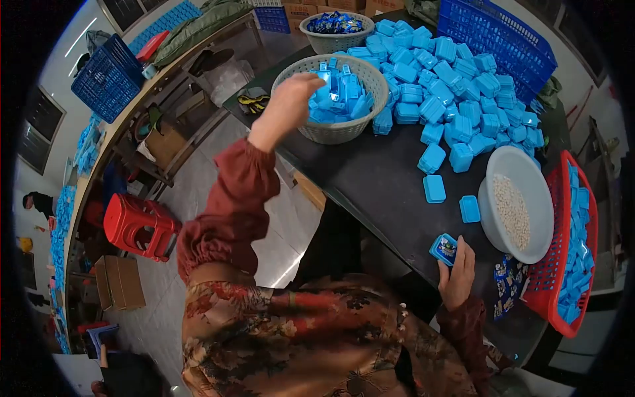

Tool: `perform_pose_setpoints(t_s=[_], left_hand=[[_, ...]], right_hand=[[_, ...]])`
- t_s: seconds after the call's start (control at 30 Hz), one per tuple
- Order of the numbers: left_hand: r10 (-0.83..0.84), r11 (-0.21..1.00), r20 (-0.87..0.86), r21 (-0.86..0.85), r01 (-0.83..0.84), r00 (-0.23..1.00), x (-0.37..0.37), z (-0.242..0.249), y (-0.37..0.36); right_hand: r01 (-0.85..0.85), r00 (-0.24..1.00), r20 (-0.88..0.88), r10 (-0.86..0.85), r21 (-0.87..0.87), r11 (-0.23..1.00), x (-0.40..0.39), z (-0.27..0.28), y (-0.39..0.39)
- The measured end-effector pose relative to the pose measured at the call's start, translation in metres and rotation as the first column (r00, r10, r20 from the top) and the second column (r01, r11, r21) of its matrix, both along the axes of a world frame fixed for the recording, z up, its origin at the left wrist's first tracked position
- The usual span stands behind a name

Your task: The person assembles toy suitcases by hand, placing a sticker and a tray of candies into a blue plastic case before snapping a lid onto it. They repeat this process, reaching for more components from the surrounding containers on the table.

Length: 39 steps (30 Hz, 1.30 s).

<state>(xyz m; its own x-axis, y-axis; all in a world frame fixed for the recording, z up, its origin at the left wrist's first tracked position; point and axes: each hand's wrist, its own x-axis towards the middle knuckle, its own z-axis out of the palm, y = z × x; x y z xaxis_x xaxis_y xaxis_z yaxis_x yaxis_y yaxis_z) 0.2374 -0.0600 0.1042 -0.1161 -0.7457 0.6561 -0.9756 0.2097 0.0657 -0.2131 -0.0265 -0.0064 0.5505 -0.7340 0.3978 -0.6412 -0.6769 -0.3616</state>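
My left hand (291,109) reaches over the rim of a grey-green basket (327,135) filled with light-blue plastic pieces (340,99). Its fingers are curled together at the pieces, and what lies between the fingertips is hidden. Near the table's front edge my right hand (458,274) grips a small blue plastic box (434,250), thumb on one side and fingers on the other. A dark printed packet (448,249) lies in that box. Beyond it rest two separate blue pieces, a larger one (434,189) and a smaller one (469,210).
A large pile of closed blue boxes (443,86) covers the table's back. At the right stand a white bowl of pale beads (511,208) and a red basket (554,264). Printed packets (508,284) lie beside them. Another basket (336,33) holds dark packets. A red stool (139,226) stands left.
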Motion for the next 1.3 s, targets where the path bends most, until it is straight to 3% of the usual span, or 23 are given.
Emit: perform_pose_setpoints(t_s=[0.07, 0.13, 0.2, 0.3, 0.43, 0.5, 0.53, 0.6, 0.63, 0.7, 0.8, 0.87, 0.97, 1.0, 1.07, 1.1, 1.13, 1.2, 1.3], left_hand=[[0.01, 0.956, 0.154, 0.29, -0.055, 0.988, 0.054, -0.007, -0.023], [-0.057, 0.966, 0.158, 0.258, 0.015, 0.986, 0.074, -0.015, -0.032], [-0.029, 0.822, 0.019, 0.569, 0.013, 0.999, 0.079, -0.011, -0.039], [-0.112, 0.818, -0.056, 0.562, 0.124, 0.992, 0.075, -0.006, -0.039], [-0.091, 0.829, -0.095, 0.545, 0.128, 0.991, 0.075, -0.007, -0.041], [-0.017, 0.966, -0.075, 0.255, 0.036, 0.997, 0.07, -0.012, -0.039], [-0.017, 0.968, -0.069, 0.249, 0.033, 0.998, 0.069, -0.012, -0.039], [0.13, 0.975, -0.501, 0.221, -0.019, 0.855, 0.066, -0.008, -0.04], [0.128, 0.976, -0.497, 0.217, -0.019, 0.858, 0.051, -0.001, -0.033], [-0.132, 0.975, -0.871, -0.027, 0.222, 0.473, 0.009, 0.007, -0.015], [-0.18, 0.894, -0.938, -0.03, 0.447, 0.297, -0.061, 0.004, 0.018], [-0.121, 0.825, -0.978, -0.005, 0.565, 0.168, -0.108, -0.011, 0.033], [-0.059, 0.807, -0.932, 0.166, 0.567, 0.358, -0.143, -0.063, 0.032], [-0.049, 0.777, -0.938, 0.18, 0.604, 0.343, -0.148, -0.079, 0.024], [-0.281, 0.916, -0.587, 0.071, 0.394, 0.76, -0.157, -0.102, 0.016], [-0.189, 0.923, -0.564, 0.177, 0.341, 0.804, -0.16, -0.102, 0.018], [-0.208, 0.908, -0.571, 0.189, 0.373, 0.794, -0.162, -0.106, 0.018], [-0.275, 0.937, -0.399, 0.091, 0.336, 0.875, -0.164, -0.106, 0.017], [-0.311, 0.895, -0.327, 0.216, 0.391, 0.892, -0.169, -0.093, 0.031]], right_hand=[[-0.008, 0.999, 0.035, 0.008, -0.013, 1.0, 0.0, -0.001, -0.001], [-0.003, 0.999, 0.045, 0.003, -0.007, 1.0, 0.0, -0.002, -0.002], [0.007, 0.999, 0.047, -0.007, 0.005, 1.0, 0.0, -0.002, -0.001], [0.027, 0.999, 0.041, -0.029, 0.048, 0.998, -0.001, 0.0, -0.001], [0.005, 0.999, 0.04, -0.006, 0.032, 0.999, -0.004, -0.004, -0.002], [0.004, 0.999, 0.036, -0.005, 0.02, 1.0, -0.005, -0.004, -0.002], [-0.002, 0.999, 0.041, 0.0, 0.052, 0.999, -0.005, -0.003, -0.002], [-0.007, 0.998, 0.055, 0.003, 0.076, 0.997, -0.005, -0.002, -0.003], [-0.015, 0.998, 0.065, 0.01, 0.079, 0.997, -0.005, -0.003, -0.003], [-0.013, 0.997, 0.079, 0.006, 0.083, 0.996, -0.005, -0.003, -0.003], [0.006, 0.997, 0.072, -0.013, 0.092, 0.996, -0.005, -0.001, -0.002], [-0.005, 0.983, 0.184, -0.028, 0.175, 0.984, -0.004, 0.001, -0.002], [0.003, 0.972, 0.233, -0.038, 0.149, 0.989, -0.003, -0.002, 0.0], [0.0, 0.967, 0.253, -0.038, 0.15, 0.989, -0.004, -0.004, -0.002], [-0.008, 0.959, 0.278, -0.052, 0.211, 0.977, -0.005, -0.002, -0.001], [0.008, 0.963, 0.264, -0.063, 0.203, 0.979, -0.005, 0.001, -0.001], [0.042, 0.961, 0.257, -0.099, 0.217, 0.975, -0.005, 0.0, 0.001], [0.038, 0.969, 0.236, -0.067, 0.128, 0.991, -0.005, -0.002, -0.002], [0.035, 0.965, 0.251, -0.076, 0.165, 0.986, -0.004, 0.0, -0.002]])
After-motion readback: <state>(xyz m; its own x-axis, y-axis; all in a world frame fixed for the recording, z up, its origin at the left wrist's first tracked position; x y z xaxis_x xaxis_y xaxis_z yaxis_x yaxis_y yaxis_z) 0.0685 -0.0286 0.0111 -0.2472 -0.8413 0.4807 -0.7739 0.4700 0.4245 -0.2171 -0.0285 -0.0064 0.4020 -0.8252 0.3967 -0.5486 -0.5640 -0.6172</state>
